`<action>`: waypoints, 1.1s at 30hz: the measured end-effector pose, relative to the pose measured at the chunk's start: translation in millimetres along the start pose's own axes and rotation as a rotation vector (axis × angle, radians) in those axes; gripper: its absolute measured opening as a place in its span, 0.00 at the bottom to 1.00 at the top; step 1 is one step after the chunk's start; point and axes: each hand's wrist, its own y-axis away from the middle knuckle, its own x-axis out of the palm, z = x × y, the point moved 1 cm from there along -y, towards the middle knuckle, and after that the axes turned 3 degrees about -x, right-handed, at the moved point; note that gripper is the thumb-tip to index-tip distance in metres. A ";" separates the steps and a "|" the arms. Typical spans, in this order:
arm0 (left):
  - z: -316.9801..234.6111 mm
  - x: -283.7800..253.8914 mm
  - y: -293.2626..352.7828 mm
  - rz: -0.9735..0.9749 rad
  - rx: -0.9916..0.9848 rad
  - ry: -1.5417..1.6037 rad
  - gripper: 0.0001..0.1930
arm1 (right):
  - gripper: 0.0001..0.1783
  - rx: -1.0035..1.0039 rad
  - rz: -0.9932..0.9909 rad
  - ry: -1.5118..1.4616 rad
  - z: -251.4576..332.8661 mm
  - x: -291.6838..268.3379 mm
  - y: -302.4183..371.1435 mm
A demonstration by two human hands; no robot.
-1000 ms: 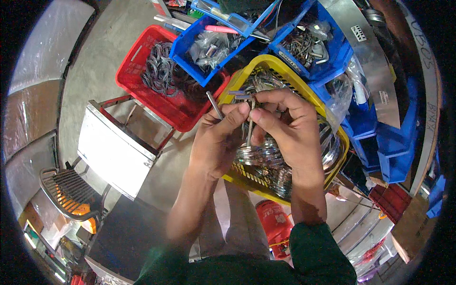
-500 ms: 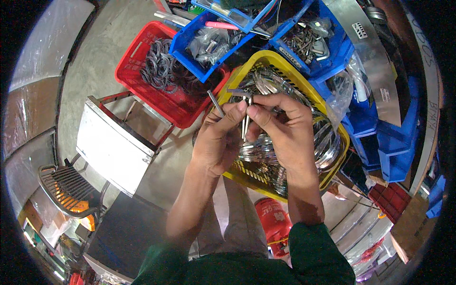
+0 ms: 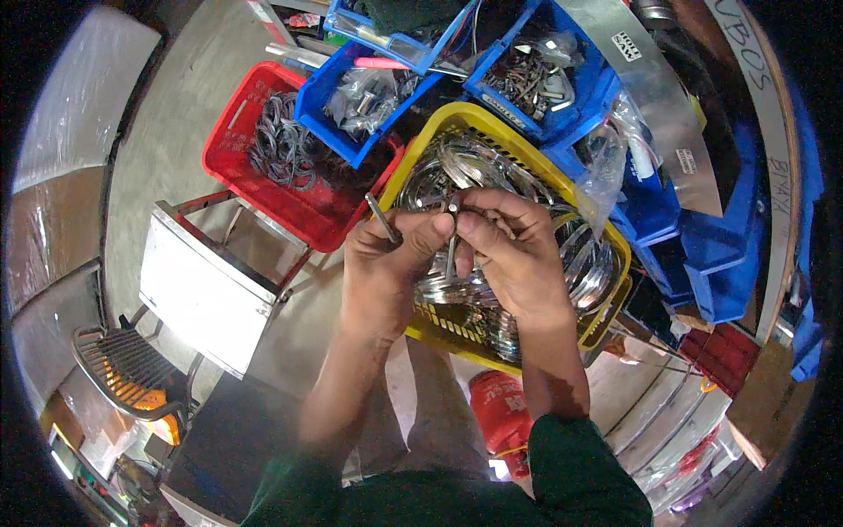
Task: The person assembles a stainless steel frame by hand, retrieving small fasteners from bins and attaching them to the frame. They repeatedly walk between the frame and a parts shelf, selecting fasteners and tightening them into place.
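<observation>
My left hand (image 3: 385, 277) and my right hand (image 3: 527, 263) meet over a yellow basket (image 3: 421, 147). Thumbs and fingertips of both pinch a thin metal rod (image 3: 451, 259), whose pale upper end shows between the thumbs. A second, thicker metal rod (image 3: 378, 212) sticks up out of my left hand, slanting up and to the left. Below the hands, the basket is filled with bundled shiny metal strips (image 3: 483, 167). Fingers and thumbs cover much of the thin rod.
Beyond the basket stand a red crate (image 3: 255, 184) with grey looped pieces and blue bins (image 3: 356, 154) of small metal parts. A white-topped stool (image 3: 206, 285) and a chair (image 3: 127, 369) are at left. A red cylinder (image 3: 500, 413) sits near my legs.
Both hands have shifted slightly down and left in view, still pinched together. The dark flat end that pointed left above the thumbs no longer shows; a pale round end shows there now.
</observation>
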 end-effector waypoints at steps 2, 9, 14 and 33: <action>-0.8 4.3 1.0 -0.027 0.037 -0.055 0.06 | 0.11 -0.028 -0.004 0.009 1.0 -2.5 1.8; -3.2 9.6 5.1 -0.102 0.055 -0.170 0.05 | 0.11 -0.039 -0.042 0.065 0.5 -7.5 8.1; -2.5 2.3 2.1 -0.023 -0.034 -0.123 0.05 | 0.11 -0.072 -0.037 0.037 -3.1 -6.8 8.3; -10.9 0.4 -3.7 -0.015 -0.024 -0.067 0.04 | 0.10 -0.069 -0.095 0.074 -3.7 0.9 2.3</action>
